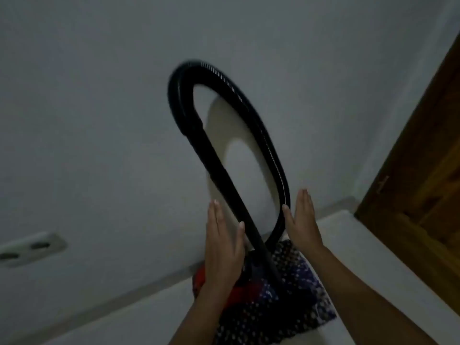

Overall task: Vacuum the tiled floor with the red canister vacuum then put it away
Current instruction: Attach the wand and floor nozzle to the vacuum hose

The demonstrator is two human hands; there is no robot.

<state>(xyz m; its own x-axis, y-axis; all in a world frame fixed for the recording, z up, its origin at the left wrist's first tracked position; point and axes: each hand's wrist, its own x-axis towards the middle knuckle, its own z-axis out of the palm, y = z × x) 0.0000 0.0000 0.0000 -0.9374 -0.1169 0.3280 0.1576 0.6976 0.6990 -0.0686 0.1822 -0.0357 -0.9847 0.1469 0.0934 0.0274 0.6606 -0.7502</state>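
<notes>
The red canister vacuum [201,282] stands on the floor against the wall, mostly hidden behind my left hand and a dark dotted cloth. Its black hose [249,105] and wand [224,170] rise from it in a tall upright loop in front of the wall. My left hand [224,245] is flat with fingers straight, just left of the wand, its thumb close to it. My right hand [302,220] is flat too, its thumb touching the hose's right side. Neither hand is closed around anything.
A dark dotted cloth [286,307] lies on the tiled floor [149,307] under and beside the vacuum. A double wall socket [27,247] sits low on the grey wall at left. A brown wooden door [423,170] stands at right. The room is dim.
</notes>
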